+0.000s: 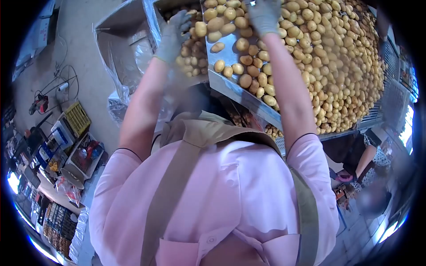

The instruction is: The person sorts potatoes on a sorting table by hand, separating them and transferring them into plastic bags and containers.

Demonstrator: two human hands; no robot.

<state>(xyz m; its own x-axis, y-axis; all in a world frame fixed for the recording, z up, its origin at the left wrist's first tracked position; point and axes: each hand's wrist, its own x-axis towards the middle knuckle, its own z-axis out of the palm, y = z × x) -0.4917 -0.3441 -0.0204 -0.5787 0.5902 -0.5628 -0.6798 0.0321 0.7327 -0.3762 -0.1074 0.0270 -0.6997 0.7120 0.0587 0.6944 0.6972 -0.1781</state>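
A large heap of yellow-brown potatoes (pixel 328 66) covers a metal sorting table (pixel 230 44). My left hand (pixel 172 36), in a grey glove, is over a lined box of potatoes (pixel 191 57) left of the table edge. Its fingers are spread, close to the potatoes at the box's upper side. My right hand (pixel 265 17), gloved too, reaches onto the table among the potatoes at the top of the view. The frame's top edge cuts off its fingertips, so what it holds, if anything, is hidden. Several loose potatoes lie on the bare metal between my hands.
A carton with a plastic liner (pixel 106 44) stands left of the potato box. Further left are a yellow crate (pixel 76 119), a white bin (pixel 86 155) and cables on the floor. Another person's arm (pixel 366 159) shows at the right, below the table's edge.
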